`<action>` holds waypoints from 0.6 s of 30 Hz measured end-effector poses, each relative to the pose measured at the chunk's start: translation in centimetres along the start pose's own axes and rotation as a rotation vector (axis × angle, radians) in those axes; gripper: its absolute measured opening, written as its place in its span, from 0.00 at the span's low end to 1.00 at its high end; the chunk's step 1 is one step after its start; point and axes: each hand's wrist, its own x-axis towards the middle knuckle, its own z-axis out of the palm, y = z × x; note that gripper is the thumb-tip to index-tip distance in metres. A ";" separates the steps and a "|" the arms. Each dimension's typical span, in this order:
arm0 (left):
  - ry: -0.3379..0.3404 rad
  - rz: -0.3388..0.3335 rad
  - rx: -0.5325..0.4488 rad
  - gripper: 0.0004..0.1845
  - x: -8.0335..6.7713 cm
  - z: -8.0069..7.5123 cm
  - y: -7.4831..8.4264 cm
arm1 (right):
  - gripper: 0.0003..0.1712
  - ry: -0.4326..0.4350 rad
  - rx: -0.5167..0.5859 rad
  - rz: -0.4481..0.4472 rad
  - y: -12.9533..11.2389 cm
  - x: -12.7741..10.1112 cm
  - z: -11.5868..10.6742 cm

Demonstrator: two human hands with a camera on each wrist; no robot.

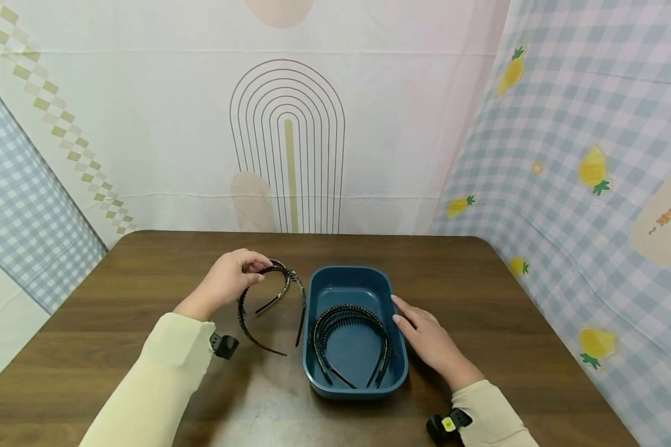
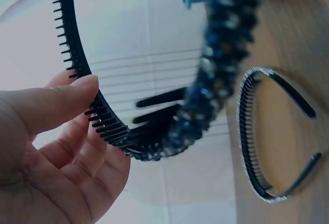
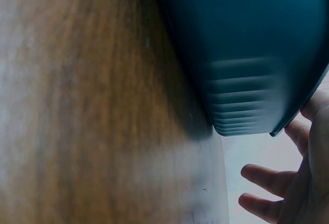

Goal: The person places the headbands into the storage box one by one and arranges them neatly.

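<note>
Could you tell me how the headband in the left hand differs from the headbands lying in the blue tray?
The held headband is pinched at its top by the left hand, beside the tray; the headbands in the tray lie untouched inside the blue tray. The held headband is one piece; those in the tray are several, nested together. The right hand rests by the tray's side. All are dark, toothed headbands.

The brown wooden table (image 1: pixel 145 298) fills the lower part of the head view. Behind its far edge hangs a pale backdrop cloth (image 1: pixel 145 124) printed with a brown arch pattern (image 1: pixel 287 146). To the table's right stands a blue checked cloth (image 1: pixel 581 205) dotted with yellow pineapples.
</note>
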 end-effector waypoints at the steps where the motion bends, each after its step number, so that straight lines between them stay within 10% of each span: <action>1: 0.006 -0.002 0.002 0.10 0.0 0.0 0.3 | 0.36 0.000 0.001 0.000 0.0 0.0 0.0; 18: 0.036 -0.024 -0.028 0.12 0.6 0.4 4.8 | 0.37 0.003 0.004 -0.006 0.1 -0.1 0.1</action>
